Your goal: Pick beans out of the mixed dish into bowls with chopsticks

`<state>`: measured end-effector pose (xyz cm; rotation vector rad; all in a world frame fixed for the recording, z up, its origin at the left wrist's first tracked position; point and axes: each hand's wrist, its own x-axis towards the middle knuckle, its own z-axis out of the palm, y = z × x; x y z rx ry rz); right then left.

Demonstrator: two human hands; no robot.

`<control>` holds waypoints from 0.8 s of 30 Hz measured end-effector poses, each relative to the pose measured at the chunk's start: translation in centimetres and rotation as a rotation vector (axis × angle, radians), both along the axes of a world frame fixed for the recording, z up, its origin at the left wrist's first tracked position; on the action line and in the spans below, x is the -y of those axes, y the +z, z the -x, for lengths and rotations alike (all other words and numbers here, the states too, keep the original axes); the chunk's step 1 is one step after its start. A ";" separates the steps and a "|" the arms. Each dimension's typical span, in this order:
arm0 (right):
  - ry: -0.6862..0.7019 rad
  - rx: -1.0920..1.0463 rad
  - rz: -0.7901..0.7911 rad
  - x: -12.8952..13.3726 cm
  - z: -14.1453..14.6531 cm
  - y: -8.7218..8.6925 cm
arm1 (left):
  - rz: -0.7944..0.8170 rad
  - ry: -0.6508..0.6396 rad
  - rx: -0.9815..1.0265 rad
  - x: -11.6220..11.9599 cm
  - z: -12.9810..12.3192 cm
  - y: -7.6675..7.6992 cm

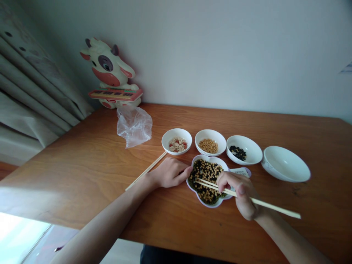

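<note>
A white, lilac-edged flower-shaped dish [198,197] holds a mix of yellow soybeans, black beans and small green beans. My left hand [173,171] rests on the table at the dish's left side, its fingers curled and closed at the rim. In my right hand [242,194] is a pair of chopsticks [275,208], their tips down among the beans. The tips lie close together; whether a bean is between them I cannot tell. Behind the dish stand a white bowl of soybeans [211,137] and a white bowl of black beans [249,147].
Left of these is a bowl [176,134] with pale flat seeds and reddish pieces. A white bowl [286,163] with nothing in it stands at right. A second chopstick pair [145,171], a crumpled plastic bag [134,126] and a cow-shaped toy keyboard [115,93] are at left.
</note>
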<state>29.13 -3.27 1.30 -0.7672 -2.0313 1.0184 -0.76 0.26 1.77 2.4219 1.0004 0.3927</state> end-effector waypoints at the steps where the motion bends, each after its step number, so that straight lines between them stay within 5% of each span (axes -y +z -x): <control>1: 0.003 0.000 -0.005 0.0 0.1 0.0 | -0.001 0.000 0.000 0.0 0.0 0.0; 10: -0.014 -0.080 -0.147 0.3 0.6 -0.2 | 0.007 -0.004 0.005 0.0 0.0 0.4; 18: 0.069 0.000 -0.553 0.7 0.3 0.9 | -0.001 0.003 -0.020 0.0 0.0 0.2; 24: 0.001 -0.063 -0.528 1.0 -1.1 0.1 | -0.028 0.007 -0.024 0.0 0.2 -0.2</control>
